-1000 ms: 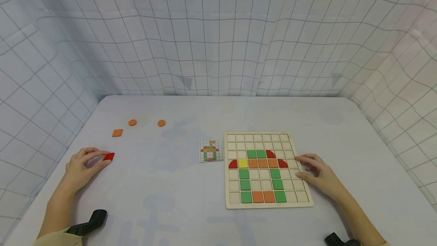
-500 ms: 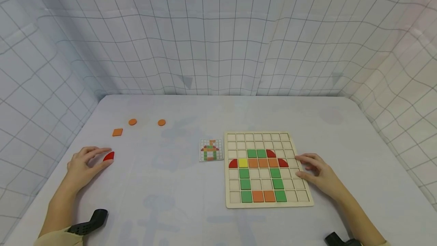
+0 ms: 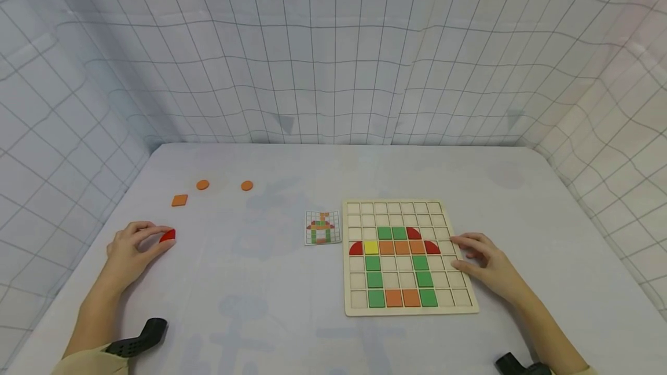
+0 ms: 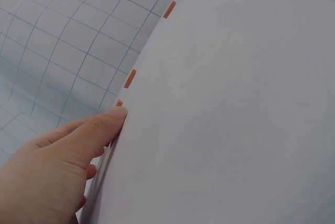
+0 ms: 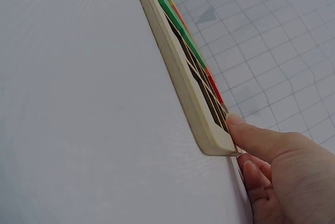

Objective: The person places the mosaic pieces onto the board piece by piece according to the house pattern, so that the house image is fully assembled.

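Note:
My left hand (image 3: 127, 253) is at the left of the table, pinching a red quarter-circle tile (image 3: 168, 235) between thumb and index finger. In the left wrist view the hand (image 4: 63, 161) hides that tile. Over on the right, my right hand (image 3: 487, 262) rests its thumb and index fingertips on the right edge of a pale wooden grid board (image 3: 359, 280). The right wrist view shows that thumb (image 5: 261, 139) on the board's rim near a corner. Green, orange, yellow and red tiles sit in the board's cells, including a yellow square (image 3: 370, 247) and a red quarter-circle (image 3: 432, 247).
A small pattern card (image 3: 322, 228) lies against the board's left side. Beyond my left hand lie an orange square tile (image 3: 179, 200) and two orange round tiles, one farther left (image 3: 202, 184), the other (image 3: 247, 186) nearer the card. Grid-patterned cloth (image 3: 333, 62) surrounds the table.
My left index finger lifts off the red tile, then comes down on it again; the hand and tile shift slightly right. My right hand and the board stay put.

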{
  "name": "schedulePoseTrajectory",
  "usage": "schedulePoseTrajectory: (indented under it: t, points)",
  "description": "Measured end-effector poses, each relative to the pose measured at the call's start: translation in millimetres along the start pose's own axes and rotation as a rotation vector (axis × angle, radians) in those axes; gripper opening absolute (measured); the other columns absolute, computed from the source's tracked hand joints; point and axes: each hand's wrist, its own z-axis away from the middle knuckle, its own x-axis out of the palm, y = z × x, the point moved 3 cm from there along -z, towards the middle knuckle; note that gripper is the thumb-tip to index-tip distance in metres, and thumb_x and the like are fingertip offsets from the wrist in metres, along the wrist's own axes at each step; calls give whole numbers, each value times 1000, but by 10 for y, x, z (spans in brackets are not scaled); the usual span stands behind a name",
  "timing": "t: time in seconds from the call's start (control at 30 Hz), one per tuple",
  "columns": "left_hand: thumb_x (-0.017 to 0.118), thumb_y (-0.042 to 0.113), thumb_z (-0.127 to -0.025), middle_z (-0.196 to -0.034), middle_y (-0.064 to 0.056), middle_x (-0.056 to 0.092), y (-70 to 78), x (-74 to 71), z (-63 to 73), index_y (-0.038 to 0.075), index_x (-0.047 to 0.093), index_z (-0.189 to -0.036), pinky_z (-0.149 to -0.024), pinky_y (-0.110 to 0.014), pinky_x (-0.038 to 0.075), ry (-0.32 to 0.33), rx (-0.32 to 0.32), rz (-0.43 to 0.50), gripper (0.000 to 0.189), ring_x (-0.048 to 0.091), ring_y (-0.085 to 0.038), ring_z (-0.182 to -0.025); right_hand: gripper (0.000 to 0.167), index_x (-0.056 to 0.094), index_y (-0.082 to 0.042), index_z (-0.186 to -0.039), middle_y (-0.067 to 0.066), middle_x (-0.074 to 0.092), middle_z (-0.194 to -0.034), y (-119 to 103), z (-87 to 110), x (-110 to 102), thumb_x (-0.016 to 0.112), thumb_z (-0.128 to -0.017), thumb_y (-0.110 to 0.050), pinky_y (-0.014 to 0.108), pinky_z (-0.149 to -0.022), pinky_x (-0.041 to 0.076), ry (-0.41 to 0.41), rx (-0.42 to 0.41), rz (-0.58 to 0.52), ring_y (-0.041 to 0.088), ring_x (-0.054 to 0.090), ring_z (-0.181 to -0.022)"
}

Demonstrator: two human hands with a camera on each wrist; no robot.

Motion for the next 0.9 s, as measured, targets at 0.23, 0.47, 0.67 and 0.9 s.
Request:
schedulePoseTrajectory:
  t: [0.23,0.47,0.67,0.9]
  points:
    - [70,15,-81,-108,-23,46,115,52,-38,-6,60,-103,-77,-60,19,21,-16,50,33,34,-46,-104,43,58,-4,-119,7,48,-118,10,0,-1,71,-79,-8,7,-78,37,-2,-1,1,-1,46,-98]
    - [73,7,-76,-96,4,51,401,158,-165,1,64,-101,-74,-32,27,94,80,101,27,39,-3,-88,42,58,-5,-119,6,48,-118,7,2,2,71,-79,-10,7,-78,37,-3,13,6,0,48,-94]
    - [72,6,-76,-92,-7,56,712,339,-349,0,64,-102,-75,-34,29,86,139,126,28,43,-12,-85,44,58,-5,-119,5,48,-118,15,8,6,71,-78,-9,7,-77,36,6,15,21,2,48,-91]
    - [72,7,-76,-90,-12,58,1088,643,-523,1,64,-103,-73,-36,35,53,189,138,28,46,-25,-84,44,58,-5,-119,5,48,-118,-10,-3,1,72,-78,-9,7,-78,37,5,8,7,1,48,-95]
